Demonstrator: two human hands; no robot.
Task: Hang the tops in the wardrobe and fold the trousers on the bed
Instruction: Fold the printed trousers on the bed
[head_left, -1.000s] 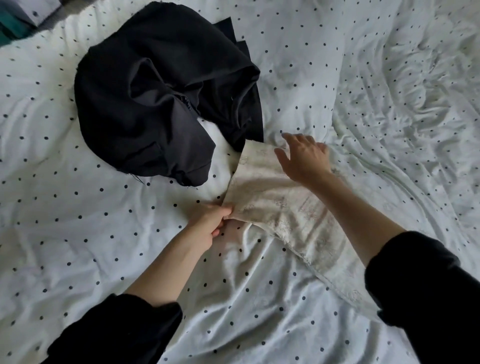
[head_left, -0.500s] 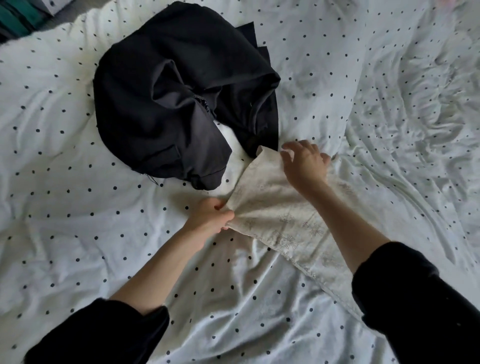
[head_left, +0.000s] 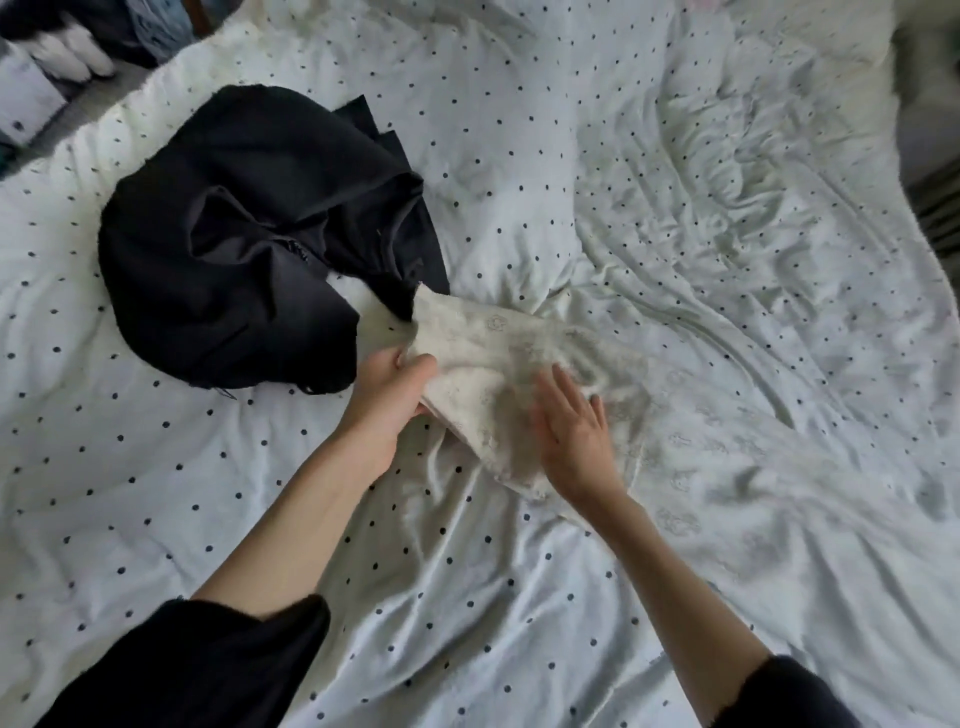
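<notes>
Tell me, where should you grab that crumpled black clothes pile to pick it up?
Probably the flat edge of the black garment sticking out at its far right, coming from the right. It lies loose and clear there, while the rest is bunched. The left hand grips cream trousers; the right hand is open.

Two garments on the bed (head_left: 675, 182): one black garment (head_left: 249, 249), crumpled, and one cream patterned garment (head_left: 498, 358). Two hands: left hand (head_left: 389, 400), right hand (head_left: 571, 431). One polka-dot duvet (head_left: 156, 493).

A home bedroom: a rumpled polka-dot duvet (head_left: 519, 156) covers the bed, with perhaps clothes storage (head_left: 47, 78) beside it.
</notes>
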